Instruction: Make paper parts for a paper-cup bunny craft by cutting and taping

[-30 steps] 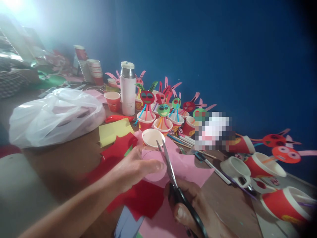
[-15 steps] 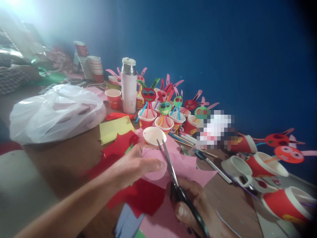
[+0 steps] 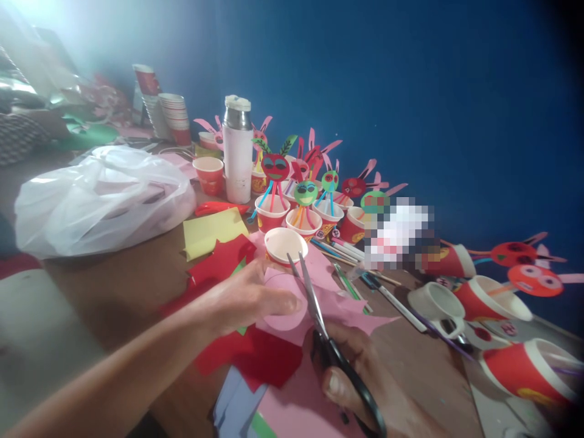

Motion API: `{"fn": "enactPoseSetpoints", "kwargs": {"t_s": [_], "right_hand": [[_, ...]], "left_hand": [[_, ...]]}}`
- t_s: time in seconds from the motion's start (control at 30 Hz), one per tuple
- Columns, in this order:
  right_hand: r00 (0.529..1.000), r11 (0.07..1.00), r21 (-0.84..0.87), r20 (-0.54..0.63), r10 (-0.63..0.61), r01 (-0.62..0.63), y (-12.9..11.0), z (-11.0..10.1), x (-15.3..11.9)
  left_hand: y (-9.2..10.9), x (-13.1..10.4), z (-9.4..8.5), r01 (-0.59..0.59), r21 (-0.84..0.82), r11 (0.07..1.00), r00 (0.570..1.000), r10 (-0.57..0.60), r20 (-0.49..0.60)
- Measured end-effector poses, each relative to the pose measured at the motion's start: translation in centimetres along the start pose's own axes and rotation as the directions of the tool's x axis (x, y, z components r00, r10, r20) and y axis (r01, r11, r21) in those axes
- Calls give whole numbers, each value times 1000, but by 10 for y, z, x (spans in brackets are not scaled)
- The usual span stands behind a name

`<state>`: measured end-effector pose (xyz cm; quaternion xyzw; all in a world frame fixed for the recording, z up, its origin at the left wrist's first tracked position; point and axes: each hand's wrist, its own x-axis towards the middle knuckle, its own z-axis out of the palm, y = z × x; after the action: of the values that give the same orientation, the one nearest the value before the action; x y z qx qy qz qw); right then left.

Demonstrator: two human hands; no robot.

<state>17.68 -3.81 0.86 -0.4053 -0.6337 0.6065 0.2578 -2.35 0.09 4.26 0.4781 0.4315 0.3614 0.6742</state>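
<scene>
Between the thumb and fingers of my left hand is a pink paper piece with a rounded lower edge and a curved line drawn on it. My right hand grips black-handled scissors, thumb and fingers around the handles. Their blades are apart and point up and away, beside the right edge of the pink piece. An upright paper cup stands just beyond the blade tips. Under my hands lie red paper and larger pink paper.
A white plastic bag sits at left, near yellow paper. Behind are a white thermos and several cups holding paper-faced straw figures. Pens, a white mug and tipped red cups lie at right. A checkered sleeve shows far left.
The view has shifted slightly, so background objects sit a little higher. My hands keep nearly the same pose, and the pink paper at the right has moved a little, showing more of a green-striped item.
</scene>
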Motion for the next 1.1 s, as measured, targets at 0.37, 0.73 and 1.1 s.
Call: {"fn": "enactPoseSetpoints", "kwargs": {"t_s": [0.37,0.73,1.1], "right_hand": [[1000,1000,5,0,30,-30,6,-3,-3],[999,998,-65,26,22,-20,-4,-3,-1],[998,991,-132,44,42,-36,-12,-9,-4]], "left_hand": [[1,1,-6,-9,81,997,995,1,98],[14,-1,-9,1,64,998,983,-12,186],[15,2,-11,2,206,978,985,-38,168]]}}
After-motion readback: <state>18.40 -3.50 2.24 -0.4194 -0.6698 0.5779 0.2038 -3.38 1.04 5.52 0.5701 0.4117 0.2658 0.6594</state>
